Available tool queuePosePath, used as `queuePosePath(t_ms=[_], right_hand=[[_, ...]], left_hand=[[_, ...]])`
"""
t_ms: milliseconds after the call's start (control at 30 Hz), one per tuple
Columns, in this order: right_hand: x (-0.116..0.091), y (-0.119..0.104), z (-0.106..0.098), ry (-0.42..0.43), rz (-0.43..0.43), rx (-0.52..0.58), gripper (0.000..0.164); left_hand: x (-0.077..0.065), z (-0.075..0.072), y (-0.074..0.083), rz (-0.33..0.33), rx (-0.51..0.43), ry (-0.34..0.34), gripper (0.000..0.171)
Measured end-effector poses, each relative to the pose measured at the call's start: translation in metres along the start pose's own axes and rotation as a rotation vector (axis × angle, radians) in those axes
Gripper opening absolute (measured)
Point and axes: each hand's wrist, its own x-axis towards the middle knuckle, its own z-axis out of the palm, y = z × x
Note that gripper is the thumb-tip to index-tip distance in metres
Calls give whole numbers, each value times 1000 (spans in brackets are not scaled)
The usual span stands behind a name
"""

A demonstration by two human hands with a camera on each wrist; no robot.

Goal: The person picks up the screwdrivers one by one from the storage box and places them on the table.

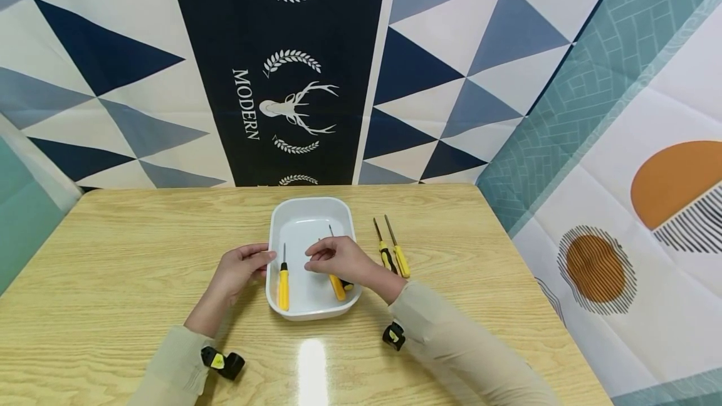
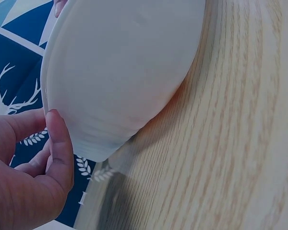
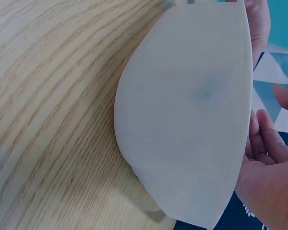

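A white plastic tray [image 1: 313, 316] stands on the table, and my left hand [image 1: 239, 271] pinches its left rim. In the left wrist view the thumb [image 2: 59, 136] presses on the tray's outer wall. Over the tray's right half hovers my right hand [image 1: 341, 260], its thumb and fingers apart with nothing between them in the right wrist view. Inside the tray, a yellow-handled screwdriver [image 1: 284, 287] lies along the left side. Under the right hand lie a second yellow-handled screwdriver [image 1: 337, 289] and a dark-handled one [image 1: 348, 286], both partly hidden.
Right of the tray, a black-and-yellow screwdriver [image 1: 386, 257] and a yellow one [image 1: 402, 262] lie side by side on the wooden table [image 1: 141, 237]. Patterned cloth [image 1: 429, 80] hangs behind the table's far edge. Each sleeve carries a small black wrist camera [image 1: 393, 336].
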Motion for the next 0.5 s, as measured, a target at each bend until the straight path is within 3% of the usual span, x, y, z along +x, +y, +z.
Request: queuePosePath(t_ms=[500], right_hand=[[2, -1, 7, 34, 75, 25, 30]], left_hand=[[-1, 0, 1, -11, 7, -4, 49]])
